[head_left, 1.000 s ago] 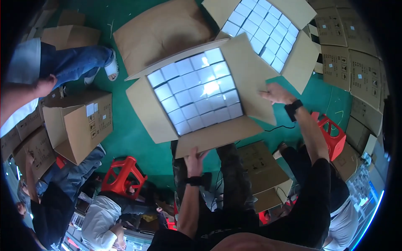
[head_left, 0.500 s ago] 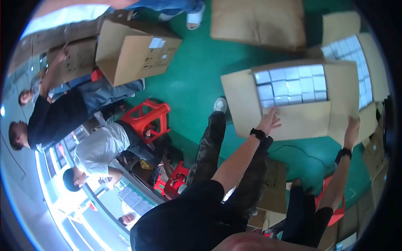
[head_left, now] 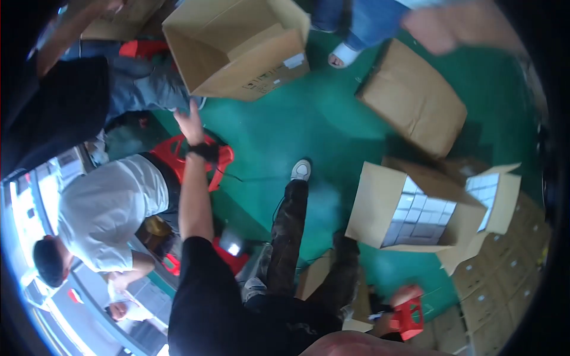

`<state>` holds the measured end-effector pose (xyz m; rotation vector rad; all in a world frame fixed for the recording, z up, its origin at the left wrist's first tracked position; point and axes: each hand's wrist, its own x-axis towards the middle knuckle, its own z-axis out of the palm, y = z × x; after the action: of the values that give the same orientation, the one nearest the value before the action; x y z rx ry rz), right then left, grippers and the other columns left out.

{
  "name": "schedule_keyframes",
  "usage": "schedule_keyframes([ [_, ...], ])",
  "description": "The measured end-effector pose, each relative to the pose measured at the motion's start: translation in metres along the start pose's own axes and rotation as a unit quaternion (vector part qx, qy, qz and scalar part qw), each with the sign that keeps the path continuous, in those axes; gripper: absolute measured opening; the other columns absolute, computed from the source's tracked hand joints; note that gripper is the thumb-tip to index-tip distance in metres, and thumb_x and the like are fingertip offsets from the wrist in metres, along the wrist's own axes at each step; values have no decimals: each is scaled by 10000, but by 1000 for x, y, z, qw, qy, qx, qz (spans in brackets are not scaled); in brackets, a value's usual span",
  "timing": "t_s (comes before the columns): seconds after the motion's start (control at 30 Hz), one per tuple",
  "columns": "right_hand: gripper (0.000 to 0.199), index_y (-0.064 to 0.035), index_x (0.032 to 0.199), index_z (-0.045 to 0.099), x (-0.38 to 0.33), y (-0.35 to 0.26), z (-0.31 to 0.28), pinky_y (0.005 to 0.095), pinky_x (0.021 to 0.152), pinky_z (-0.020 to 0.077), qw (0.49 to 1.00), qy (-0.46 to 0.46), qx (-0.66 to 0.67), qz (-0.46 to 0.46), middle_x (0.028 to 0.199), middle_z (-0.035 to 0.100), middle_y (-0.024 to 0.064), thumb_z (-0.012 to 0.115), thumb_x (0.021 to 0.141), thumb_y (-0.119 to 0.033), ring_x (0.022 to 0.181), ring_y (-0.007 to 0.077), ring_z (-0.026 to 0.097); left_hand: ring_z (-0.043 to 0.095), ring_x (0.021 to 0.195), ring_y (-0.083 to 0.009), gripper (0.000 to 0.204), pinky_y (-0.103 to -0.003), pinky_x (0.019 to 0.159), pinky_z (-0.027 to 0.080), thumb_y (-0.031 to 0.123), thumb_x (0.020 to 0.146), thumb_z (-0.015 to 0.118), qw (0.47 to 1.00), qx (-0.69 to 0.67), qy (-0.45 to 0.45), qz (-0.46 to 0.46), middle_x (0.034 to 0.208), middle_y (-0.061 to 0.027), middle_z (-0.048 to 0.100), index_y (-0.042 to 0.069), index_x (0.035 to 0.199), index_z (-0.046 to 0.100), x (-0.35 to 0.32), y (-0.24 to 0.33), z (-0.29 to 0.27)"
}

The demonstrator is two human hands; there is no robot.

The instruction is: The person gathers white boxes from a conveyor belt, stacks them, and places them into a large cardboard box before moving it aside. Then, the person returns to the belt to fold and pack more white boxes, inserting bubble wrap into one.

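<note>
My left hand (head_left: 190, 123) is stretched out at the upper left, fingers apart, with nothing in it. It is held above a red plastic stool (head_left: 167, 151), close to the lower corner of a large open cardboard box (head_left: 261, 68), apart from the box. At the lower right, my right hand (head_left: 407, 294) is blurred beside a slotted red plastic thing (head_left: 409, 317), which looks like a stool. Its fingers cannot be made out, nor whether it touches the red plastic. Farther right stands an open carton (head_left: 371, 204) filled with rows of small white boxes (head_left: 418, 213).
A second open carton (head_left: 504, 199) adjoins the first. Behind lies a closed brown carton (head_left: 415, 98). Stacked cartons (head_left: 493, 279) line the right side. A person in a white shirt (head_left: 113, 204) sits left; others stand upper left and top. A thin cable crosses the green floor.
My view has swung left. My left hand has left the front flap of the filled carton and reaches to the upper left. My right hand has come off its right flap and dropped low.
</note>
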<state>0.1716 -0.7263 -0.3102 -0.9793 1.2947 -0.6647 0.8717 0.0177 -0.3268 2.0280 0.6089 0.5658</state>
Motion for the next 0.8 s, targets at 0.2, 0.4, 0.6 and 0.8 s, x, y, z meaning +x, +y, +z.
schedule_keyframes([
  [0.2,472,-42,1357,465,-190,105,270,327,876,515,834,-369,-386,139,1127,615,123,644,933,-146,1022,213,618,637,1046,-392,582,-474,859,524,336,841,685,955,133,-218,-148,1110,-216,676,21,1302,523,87,-12,18],
  [0.4,757,19,1475,291,-213,94,590,320,827,501,755,-493,-433,12,1117,608,78,623,959,-424,1022,166,586,656,833,-448,393,-533,736,541,164,829,584,960,201,-195,9,906,-236,685,52,1206,567,-47,18,48],
  [0.6,1097,49,1522,95,-303,84,717,444,901,544,776,-431,-450,95,1356,492,236,745,825,-493,1206,312,548,677,768,-408,343,-503,673,546,101,879,581,978,78,-175,-79,846,-209,685,43,1217,562,-232,57,-51],
  [0.8,768,9,1443,300,-81,143,582,408,789,579,717,-397,-572,-30,1267,551,178,728,851,-228,985,285,637,715,796,-329,422,-426,682,566,79,861,625,940,-93,-202,-260,892,-205,699,34,1263,504,-412,65,-50],
])
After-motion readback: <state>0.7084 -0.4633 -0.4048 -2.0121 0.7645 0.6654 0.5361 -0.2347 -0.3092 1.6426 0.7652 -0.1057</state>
